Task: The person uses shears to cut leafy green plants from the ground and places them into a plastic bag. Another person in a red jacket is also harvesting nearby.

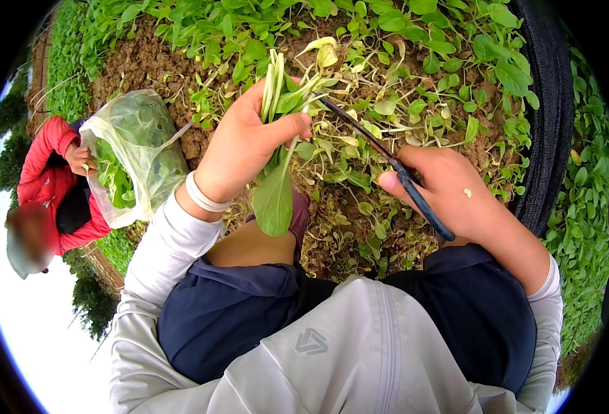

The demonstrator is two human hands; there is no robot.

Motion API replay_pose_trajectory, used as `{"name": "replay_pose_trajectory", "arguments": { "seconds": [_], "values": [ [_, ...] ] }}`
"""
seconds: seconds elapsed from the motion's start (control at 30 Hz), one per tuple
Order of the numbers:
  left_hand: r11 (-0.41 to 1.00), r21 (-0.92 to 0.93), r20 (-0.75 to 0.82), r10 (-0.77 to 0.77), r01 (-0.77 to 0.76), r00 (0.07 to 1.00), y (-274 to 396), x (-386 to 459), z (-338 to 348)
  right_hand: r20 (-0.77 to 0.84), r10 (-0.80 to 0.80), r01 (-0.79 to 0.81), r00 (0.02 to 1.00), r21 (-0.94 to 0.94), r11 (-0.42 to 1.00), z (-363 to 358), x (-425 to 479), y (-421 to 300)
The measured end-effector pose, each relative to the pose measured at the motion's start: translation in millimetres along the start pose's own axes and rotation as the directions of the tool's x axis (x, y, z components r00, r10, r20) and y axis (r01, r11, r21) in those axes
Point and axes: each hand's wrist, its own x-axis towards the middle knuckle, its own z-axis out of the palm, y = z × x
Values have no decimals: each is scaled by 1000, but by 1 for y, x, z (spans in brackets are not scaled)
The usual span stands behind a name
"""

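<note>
My left hand point(253, 139) holds a small bunch of leafy green plants point(274, 199), pinched between thumb and fingers. The pale stems point up and away from me, and one broad leaf hangs below the hand. My right hand point(439, 186) is closed on a pair of scissors point(387, 155) with dark, rusty-looking blades and a blue handle. The blade tips reach the stems and yellowed leaves just right of my left thumb. Whether the blades touch a stem, I cannot tell. A small pale fleck sticks to the back of my right hand.
Green seedlings point(439, 46) and yellowed leaves cover the brown soil point(144, 57) ahead. At left stands a clear plastic bag point(144, 150) of greens, held by a co-worker point(61, 181) in a red jacket. Rolled black netting point(547, 114) runs along the bed's right side.
</note>
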Motion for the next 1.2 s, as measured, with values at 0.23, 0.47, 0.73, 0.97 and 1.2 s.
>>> {"name": "replay_pose_trajectory", "arguments": {
  "seconds": [0.23,0.47,0.73,0.97,1.2],
  "values": [
    [998,54,30,40,-42,999,-5,1,0,43,15,-23,999,194,981,4,3,4],
    [995,-99,8,32,-31,999,-6,5,0,331,271,-408,904,480,777,3,-1,-9],
    [993,-112,38,47,-42,998,-7,3,1,95,25,-61,995,401,914,14,-2,5],
    [987,-150,43,62,-55,997,-8,4,1,271,154,-294,950,611,735,6,-7,-5],
    [929,-371,55,11,11,998,-9,6,-8,233,130,-260,964,719,644,9,-7,4]
  ]
}}
